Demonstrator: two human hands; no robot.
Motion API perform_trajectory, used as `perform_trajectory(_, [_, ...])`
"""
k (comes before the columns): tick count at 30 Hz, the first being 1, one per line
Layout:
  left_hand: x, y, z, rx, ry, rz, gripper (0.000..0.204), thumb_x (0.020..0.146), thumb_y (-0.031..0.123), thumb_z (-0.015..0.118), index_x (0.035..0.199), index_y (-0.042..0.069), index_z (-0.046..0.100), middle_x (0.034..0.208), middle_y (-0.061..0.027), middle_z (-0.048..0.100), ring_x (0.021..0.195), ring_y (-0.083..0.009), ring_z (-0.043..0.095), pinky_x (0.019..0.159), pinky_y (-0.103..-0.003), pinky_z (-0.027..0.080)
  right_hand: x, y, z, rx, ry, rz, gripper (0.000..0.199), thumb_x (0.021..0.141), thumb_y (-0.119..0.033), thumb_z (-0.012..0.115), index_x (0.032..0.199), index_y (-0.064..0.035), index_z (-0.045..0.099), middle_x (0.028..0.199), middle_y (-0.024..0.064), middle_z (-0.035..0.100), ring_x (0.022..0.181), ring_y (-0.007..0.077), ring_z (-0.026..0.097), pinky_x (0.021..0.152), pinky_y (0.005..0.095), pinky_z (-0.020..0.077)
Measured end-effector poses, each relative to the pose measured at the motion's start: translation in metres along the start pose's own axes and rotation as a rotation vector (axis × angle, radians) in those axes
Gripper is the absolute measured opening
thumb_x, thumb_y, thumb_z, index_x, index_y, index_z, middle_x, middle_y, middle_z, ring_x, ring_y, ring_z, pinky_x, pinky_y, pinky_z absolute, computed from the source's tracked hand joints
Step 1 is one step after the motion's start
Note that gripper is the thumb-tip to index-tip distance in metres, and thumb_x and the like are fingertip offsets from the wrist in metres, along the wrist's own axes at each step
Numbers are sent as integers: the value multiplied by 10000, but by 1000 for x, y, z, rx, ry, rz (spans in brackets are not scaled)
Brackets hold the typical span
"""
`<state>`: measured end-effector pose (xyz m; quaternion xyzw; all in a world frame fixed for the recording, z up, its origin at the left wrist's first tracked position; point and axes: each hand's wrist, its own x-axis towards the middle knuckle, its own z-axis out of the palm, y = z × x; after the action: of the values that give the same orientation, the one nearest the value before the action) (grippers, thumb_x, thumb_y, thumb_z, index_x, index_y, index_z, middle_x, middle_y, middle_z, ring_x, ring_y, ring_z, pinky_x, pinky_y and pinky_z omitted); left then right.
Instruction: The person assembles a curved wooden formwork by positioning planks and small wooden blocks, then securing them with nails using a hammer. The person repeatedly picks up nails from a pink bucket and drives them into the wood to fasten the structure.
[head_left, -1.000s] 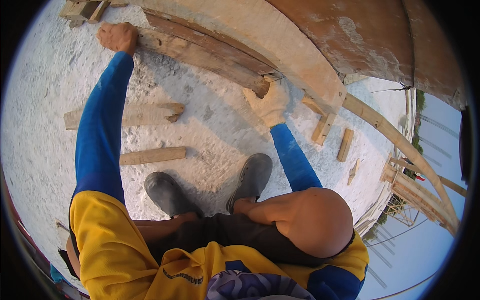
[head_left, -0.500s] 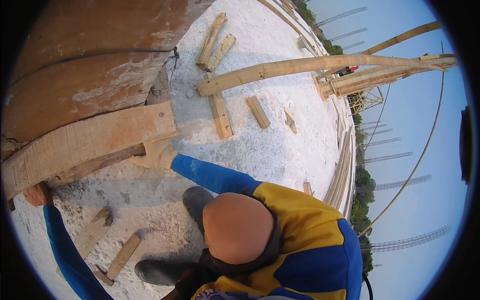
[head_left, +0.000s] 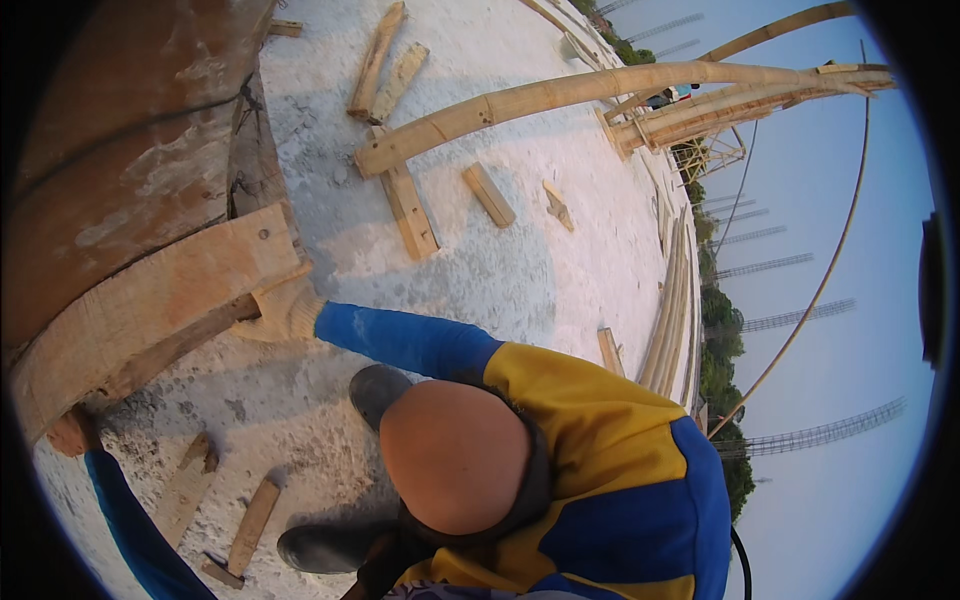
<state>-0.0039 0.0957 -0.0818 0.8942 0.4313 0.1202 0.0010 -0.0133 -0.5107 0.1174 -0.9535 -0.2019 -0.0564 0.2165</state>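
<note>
A long wooden plank (head_left: 180, 270) lies along the lower edge of a large brown panel (head_left: 120, 150) at the left, with a darker strip of wood (head_left: 175, 345) beneath it. My right hand (head_left: 280, 308), in a pale glove, grips the plank near its right end. My left hand (head_left: 72, 432), bare, is closed on the plank's lower edge at the far left. The plank hides part of its fingers. Both of my forearms have blue sleeves.
Loose wood blocks (head_left: 408, 215) and offcuts (head_left: 252, 528) lie on the rough pale slab (head_left: 480, 280). A bamboo pole (head_left: 540, 100) crosses the upper part. Black boots (head_left: 335, 547) stand on the slab. Bundled poles (head_left: 668, 310) lie at the right, before trees and steel rebar cages (head_left: 830, 430).
The view has turned a little, so the panel, the plank and the farther blocks sit more to the left. Both hands keep their hold on the plank.
</note>
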Motion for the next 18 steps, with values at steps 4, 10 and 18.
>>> perform_trajectory(4, [7,-9,3,6,7,8,654,872,565,689,1343,113,727,1378,-202,675,1254,-415,624,1067,-512,491,-1,6,8,-16,14,-45,862,786,-662,773,1458,-161,575,1466,197,572,1312,430,558,1040,595,462])
perform_trajectory(10, [19,-15,11,34,11,27,676,861,610,697,1332,127,740,1367,-206,683,1229,-426,640,1048,-525,506,4,2,-6,75,-218,108,833,756,-588,784,1416,-123,578,1415,174,602,1278,428,573,1050,564,477])
perform_trajectory(18, [9,-4,-26,82,-124,178,552,899,573,667,1203,134,809,1329,-194,699,1181,-408,667,969,-514,545,1,9,5,10,-103,28,824,782,-634,762,1395,-109,593,1387,193,618,1269,448,579,1042,573,480])
